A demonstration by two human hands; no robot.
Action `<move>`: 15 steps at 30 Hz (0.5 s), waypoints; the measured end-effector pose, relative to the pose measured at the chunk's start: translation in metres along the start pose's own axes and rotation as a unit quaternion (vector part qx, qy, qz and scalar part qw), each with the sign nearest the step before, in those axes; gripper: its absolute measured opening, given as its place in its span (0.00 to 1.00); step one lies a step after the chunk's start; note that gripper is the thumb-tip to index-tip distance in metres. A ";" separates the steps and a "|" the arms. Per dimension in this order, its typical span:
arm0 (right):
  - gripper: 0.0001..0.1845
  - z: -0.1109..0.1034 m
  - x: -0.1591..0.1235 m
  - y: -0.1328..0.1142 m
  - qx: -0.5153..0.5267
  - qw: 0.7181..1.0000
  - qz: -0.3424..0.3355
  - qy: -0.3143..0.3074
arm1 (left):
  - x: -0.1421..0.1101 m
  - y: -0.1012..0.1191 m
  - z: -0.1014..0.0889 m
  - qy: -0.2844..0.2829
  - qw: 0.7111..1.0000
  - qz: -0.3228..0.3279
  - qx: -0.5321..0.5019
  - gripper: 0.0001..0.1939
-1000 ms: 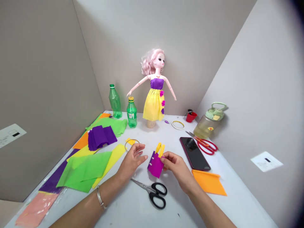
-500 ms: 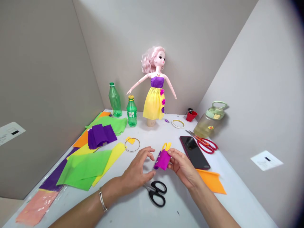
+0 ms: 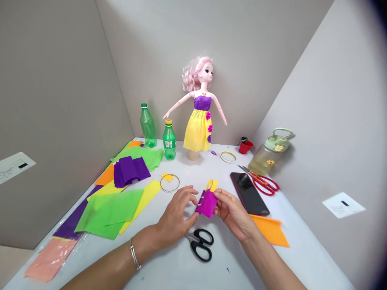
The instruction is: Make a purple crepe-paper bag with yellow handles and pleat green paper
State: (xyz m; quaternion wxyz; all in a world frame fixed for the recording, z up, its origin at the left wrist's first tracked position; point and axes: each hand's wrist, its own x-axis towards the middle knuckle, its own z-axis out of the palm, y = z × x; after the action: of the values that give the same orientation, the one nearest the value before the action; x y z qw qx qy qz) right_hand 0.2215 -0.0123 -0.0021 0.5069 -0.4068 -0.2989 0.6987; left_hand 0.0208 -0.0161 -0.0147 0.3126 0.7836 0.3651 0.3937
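Observation:
A tiny magenta handbag point(image 3: 208, 204) with yellow strap handles and a purple side is up in front of me. My right hand point(image 3: 230, 211) pinches its right edge between thumb and fingers. My left hand point(image 3: 179, 210) is at the bag's left side, fingers curved and apart; its thumb tip is at the lower left corner, and I cannot tell whether it touches. Black-handled scissors point(image 3: 202, 244) lie on the table just below the bag, blades partly hidden by my left hand. Behind stands a pink-haired doll point(image 3: 198, 128) in a purple and yellow dress.
Coloured crepe sheets point(image 3: 109, 211) cover the left side. Two green bottles point(image 3: 169, 143) stand behind them, near a thin hoop point(image 3: 169, 183). To the right are a phone point(image 3: 249, 193), red-handled scissors point(image 3: 266, 185), a tape roll point(image 3: 228, 157), a water bottle point(image 3: 266, 157) and orange paper point(image 3: 270, 229).
My left thumb has come closer to the bag's lower left corner, and the bag has turned slightly. The whole scene has shifted a little to the right with my head.

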 end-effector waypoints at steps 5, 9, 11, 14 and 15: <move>0.10 0.002 -0.002 -0.001 -0.003 1.000 0.005 -0.019 | 0.000 -0.002 0.001 0.010 1.000 0.015 0.018 0.08; 0.10 0.004 -0.003 -0.002 -0.018 1.000 0.002 -0.023 | 0.000 -0.001 -0.001 0.026 1.000 0.012 0.004 0.08; 0.08 0.004 -0.003 -0.002 -0.022 0.999 -0.009 -0.026 | 0.001 0.001 -0.003 0.031 0.999 -0.002 -0.041 0.10; 0.06 0.003 -0.004 -0.004 -0.030 0.999 -0.019 -0.042 | 0.003 0.001 -0.007 0.039 0.982 -0.067 -0.173 0.13; 0.06 0.003 -0.005 -0.004 -0.035 0.998 -0.017 -0.047 | 0.004 0.001 -0.008 0.040 0.970 -0.100 -0.218 0.13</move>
State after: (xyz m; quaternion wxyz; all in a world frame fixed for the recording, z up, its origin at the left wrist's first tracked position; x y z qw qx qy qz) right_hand 0.2212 -0.0154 0.0041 0.4892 -0.3859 -0.3540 0.6975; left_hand 0.0160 -0.0116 -0.0078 0.4985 0.6398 0.3594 0.4615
